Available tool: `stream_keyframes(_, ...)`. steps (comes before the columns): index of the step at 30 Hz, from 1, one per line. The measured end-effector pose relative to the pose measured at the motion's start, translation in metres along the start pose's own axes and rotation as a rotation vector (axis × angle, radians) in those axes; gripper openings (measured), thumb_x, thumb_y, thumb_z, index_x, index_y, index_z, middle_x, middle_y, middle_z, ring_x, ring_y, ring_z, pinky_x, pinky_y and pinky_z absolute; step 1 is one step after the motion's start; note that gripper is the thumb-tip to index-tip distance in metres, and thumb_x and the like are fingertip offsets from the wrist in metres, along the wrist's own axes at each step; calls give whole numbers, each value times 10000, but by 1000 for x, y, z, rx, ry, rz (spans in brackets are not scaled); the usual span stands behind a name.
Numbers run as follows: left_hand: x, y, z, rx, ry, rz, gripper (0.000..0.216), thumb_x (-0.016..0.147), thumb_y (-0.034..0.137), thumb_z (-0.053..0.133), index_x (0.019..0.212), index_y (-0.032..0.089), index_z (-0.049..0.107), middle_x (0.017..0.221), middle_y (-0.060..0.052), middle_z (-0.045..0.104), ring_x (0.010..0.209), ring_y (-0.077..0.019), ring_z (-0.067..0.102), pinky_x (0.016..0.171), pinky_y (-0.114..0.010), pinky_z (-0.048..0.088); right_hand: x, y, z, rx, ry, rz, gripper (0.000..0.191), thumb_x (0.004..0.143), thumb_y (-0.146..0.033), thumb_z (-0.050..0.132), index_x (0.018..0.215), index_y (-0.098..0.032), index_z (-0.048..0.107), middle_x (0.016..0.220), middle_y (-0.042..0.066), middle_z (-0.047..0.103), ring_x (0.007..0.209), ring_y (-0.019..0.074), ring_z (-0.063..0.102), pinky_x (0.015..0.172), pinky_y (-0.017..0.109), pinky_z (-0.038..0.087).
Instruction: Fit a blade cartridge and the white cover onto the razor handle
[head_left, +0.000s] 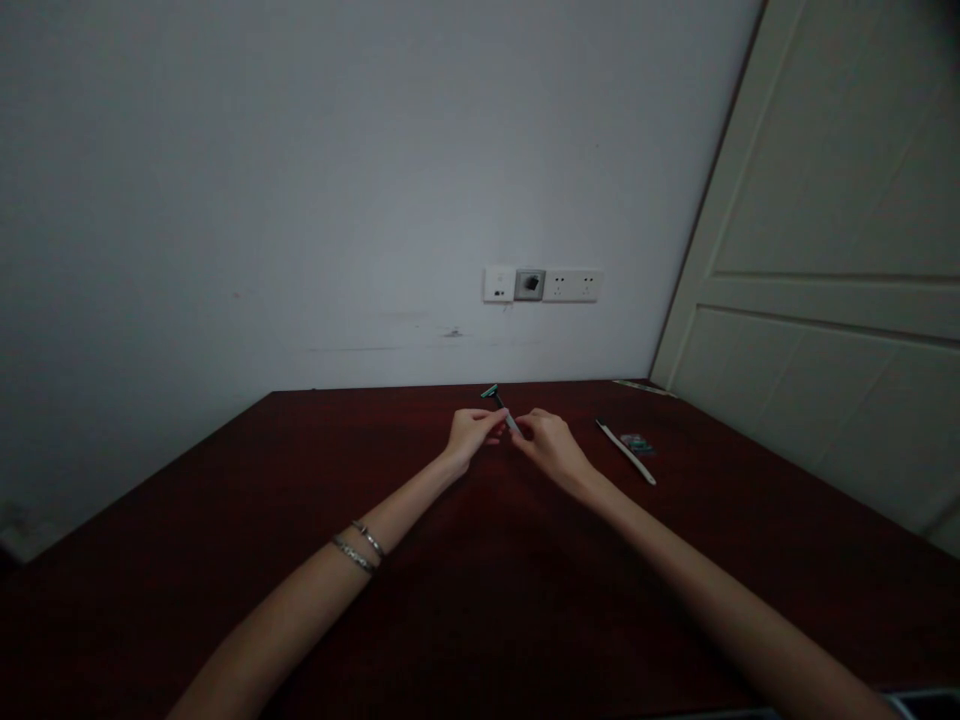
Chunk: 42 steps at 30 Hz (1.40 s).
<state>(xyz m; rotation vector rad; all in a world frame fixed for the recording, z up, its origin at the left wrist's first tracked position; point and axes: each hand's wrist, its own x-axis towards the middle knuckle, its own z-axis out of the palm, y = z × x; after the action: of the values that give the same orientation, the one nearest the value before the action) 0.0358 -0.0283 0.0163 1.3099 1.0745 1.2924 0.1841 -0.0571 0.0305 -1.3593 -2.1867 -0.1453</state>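
Note:
A razor (513,424) with a pale handle and a dark head is held above the far part of the table, its head tilted up and to the left. My left hand (474,432) pinches it near the neck, thumb and finger closed on it. Lower on the handle, the fingers of my right hand (550,440) grip it from the right side. The fingers hide part of the handle.
The dark red table (465,600) reaches back to a white wall with sockets (571,286). At right lie a long, thin white strip-like piece (628,454) and a small clear packet with greenish contents (639,444). A panelled door (825,300) stands at the right edge.

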Motion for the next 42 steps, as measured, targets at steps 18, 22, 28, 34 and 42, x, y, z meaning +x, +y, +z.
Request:
stream_keyframes(18, 22, 21, -31, 442, 63, 93, 285, 675, 364, 646, 689, 84, 701, 607, -52, 647, 497, -97, 552, 467, -189, 446, -2, -29, -21, -296, -62, -15, 384, 926, -362, 301, 923, -146, 618, 920, 109, 605, 794, 195, 617, 627, 259, 417)
stream_keyframes(22, 34, 34, -60, 735, -71, -29, 252, 623, 324, 672, 565, 79, 673, 509, -41, 603, 441, -90, 515, 430, -184, 403, -3, -11, -27, -306, -66, 31, 443, 925, -376, 287, 817, -143, 649, 863, 103, 642, 769, 203, 635, 644, 267, 415)
stream_keyframes(28, 38, 21, -77, 984, -107, -156, 183, 599, 235, 637, 527, 67, 646, 488, -50, 586, 437, -113, 533, 432, -200, 422, -10, 17, -21, -306, -129, 80, 472, 913, -392, 306, 749, -134, 666, 833, 123, 674, 756, 215, 648, 678, 278, 412)
stream_keyframes(34, 42, 0, -78, 1100, -119, -217, 191, 610, 252, 608, 596, 71, 666, 578, -70, 633, 481, -117, 564, 463, -196, 449, -17, 28, -16, -304, -149, 91, 499, 905, -413, 303, 719, -133, 672, 781, 130, 691, 729, 225, 653, 661, 281, 407)
stream_keyframes(42, 48, -14, -79, 1187, -130, -232, 212, 608, 284, 587, 580, 88, 662, 579, -71, 632, 469, -123, 558, 476, -214, 438, -21, 37, -9, -296, -175, 125, 494, 900, -417, 310, 705, -156, 680, 755, 115, 693, 710, 224, 654, 624, 273, 388)
